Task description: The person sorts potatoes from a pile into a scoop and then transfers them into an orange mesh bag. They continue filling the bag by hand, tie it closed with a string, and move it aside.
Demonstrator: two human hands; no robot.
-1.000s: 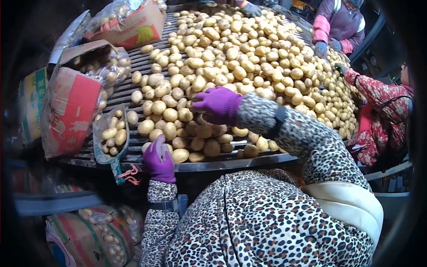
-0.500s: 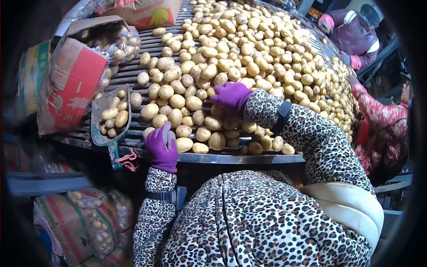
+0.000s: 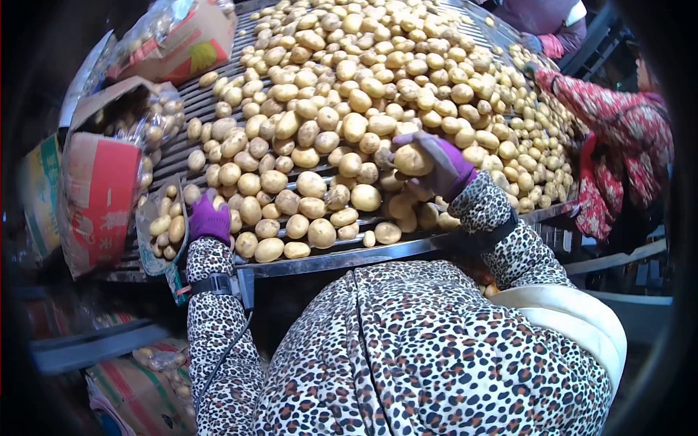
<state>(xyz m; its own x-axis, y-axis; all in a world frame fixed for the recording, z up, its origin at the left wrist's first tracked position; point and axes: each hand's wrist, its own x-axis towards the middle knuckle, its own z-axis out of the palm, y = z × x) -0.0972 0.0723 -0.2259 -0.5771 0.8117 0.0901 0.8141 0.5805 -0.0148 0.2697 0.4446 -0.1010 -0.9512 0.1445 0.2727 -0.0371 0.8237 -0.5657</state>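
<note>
Right hand, right of centre: closed around one potato at its fingers; left hand, left of centre: beside scoop, grip unclear

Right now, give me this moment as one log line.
right hand: holding potato | left hand: beside scoop | scoop: holding small potatoes | pile: spread across rack

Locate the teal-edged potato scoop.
Head view, left side: scoop lies at the near edge of the slatted table, between the red cardboard box and purple-gloved left hand.
</note>
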